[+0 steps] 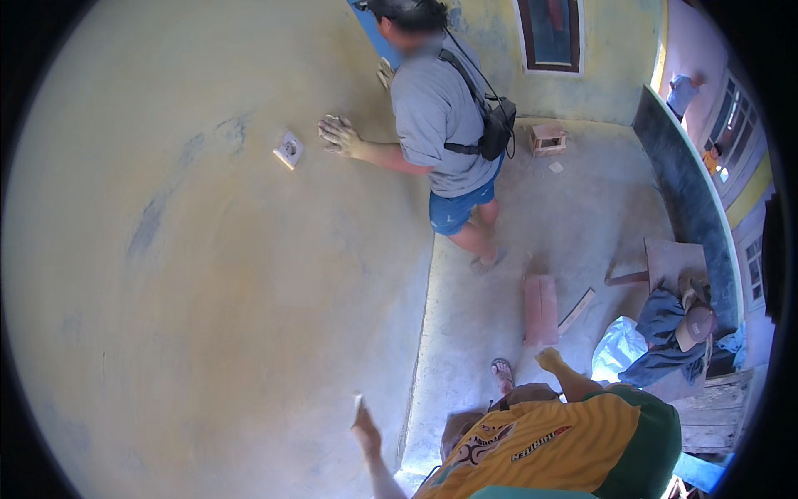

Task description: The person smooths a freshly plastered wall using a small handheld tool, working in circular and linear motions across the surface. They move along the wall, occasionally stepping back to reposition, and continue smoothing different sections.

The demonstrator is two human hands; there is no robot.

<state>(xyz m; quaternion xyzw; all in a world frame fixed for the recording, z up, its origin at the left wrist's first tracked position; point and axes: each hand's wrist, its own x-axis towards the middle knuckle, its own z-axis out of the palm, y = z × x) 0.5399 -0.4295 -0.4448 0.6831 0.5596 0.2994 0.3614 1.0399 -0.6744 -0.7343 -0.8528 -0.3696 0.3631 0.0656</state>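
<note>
My left hand (364,431) is low in the middle of the frame, pressed up to the big yellow wall (208,316). It holds a small flat pad (358,407), maybe sandpaper, but I cannot tell for sure. The pad is thin and long, and its long side points up toward the top of the frame, leaning a bit to the left. It touches the wall just above my fingers. My fingers are closed around its lower end.

My right hand (548,359) is lower right of the middle, out over the gray floor (482,333). It looks loosely curled, with nothing in it.

A red brick (540,309) lies on the floor just above my right hand, its long side running up and down. A thin wood stick (577,309) lies beside it, slanted.

Another person (440,125) stands at the top middle, with a dusty hand (339,135) flat on the wall. A white wall socket (288,150) is just left of that hand.
</note>
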